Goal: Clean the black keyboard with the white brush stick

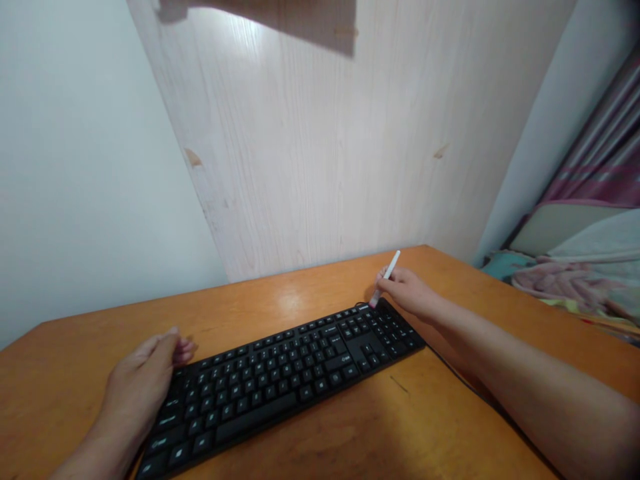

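Observation:
A black keyboard (280, 379) lies at a slant on the wooden desk, its right end farther from me. My right hand (400, 287) pinches a slim white brush (390, 267), the handle pointing up. The brush's pinkish lower end meets the keyboard's back edge, near the top of the number pad. At the keyboard's left end is my left hand (145, 373), closed with curled fingers against the back left corner and side edge. Part of the left-end keys is hidden behind that hand.
Under everything is an orange-brown desk (350, 427), backed by a pale wood-grain panel (320, 160). A black cable (480, 393) runs beneath my right forearm toward the front right. Bedding (575, 280) and a purplish curtain (605, 147) are at the right.

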{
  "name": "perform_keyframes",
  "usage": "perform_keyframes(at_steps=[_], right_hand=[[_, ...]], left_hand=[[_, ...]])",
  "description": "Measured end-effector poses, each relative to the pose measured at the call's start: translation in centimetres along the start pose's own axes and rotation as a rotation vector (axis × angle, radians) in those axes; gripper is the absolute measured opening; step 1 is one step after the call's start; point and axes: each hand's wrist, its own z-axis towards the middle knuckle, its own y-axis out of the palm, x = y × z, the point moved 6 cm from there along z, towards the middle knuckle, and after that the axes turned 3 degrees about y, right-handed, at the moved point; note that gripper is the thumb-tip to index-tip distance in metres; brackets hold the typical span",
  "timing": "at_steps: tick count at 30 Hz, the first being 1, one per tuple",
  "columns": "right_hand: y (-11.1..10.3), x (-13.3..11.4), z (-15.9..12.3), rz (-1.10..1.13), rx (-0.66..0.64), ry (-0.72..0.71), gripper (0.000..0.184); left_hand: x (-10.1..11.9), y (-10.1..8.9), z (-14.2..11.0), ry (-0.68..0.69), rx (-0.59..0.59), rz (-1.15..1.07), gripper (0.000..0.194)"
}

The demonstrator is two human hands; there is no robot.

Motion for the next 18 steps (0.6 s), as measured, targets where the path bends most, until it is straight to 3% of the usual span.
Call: perform_keyframes(at_steps=[5, 9, 14, 18], right_hand=[[-1.4, 1.7, 0.4, -0.166, 0.121, 0.058, 0.011], [-1.7, 1.2, 0.3, -0.145, 0.184, 0.034, 0.01], [1.1, -1.2, -0.7, 0.254, 0.004, -0.079, 0.015], [2.9, -1.5, -1.3, 0.356, -0.108, -0.084, 0.019]], left_hand=[[0.2, 0.0, -0.1, -0.017, -0.016, 0.025, 0.033], [-0.2, -0.1, 0.3, -0.004, -0.024, 0.027, 0.036], [-1.0, 0.1, 0.6, -0.048, 0.009, -0.024, 0.033], [-0.9, 0.2, 0.4, -0.073, 0.021, -0.04, 0.03]])
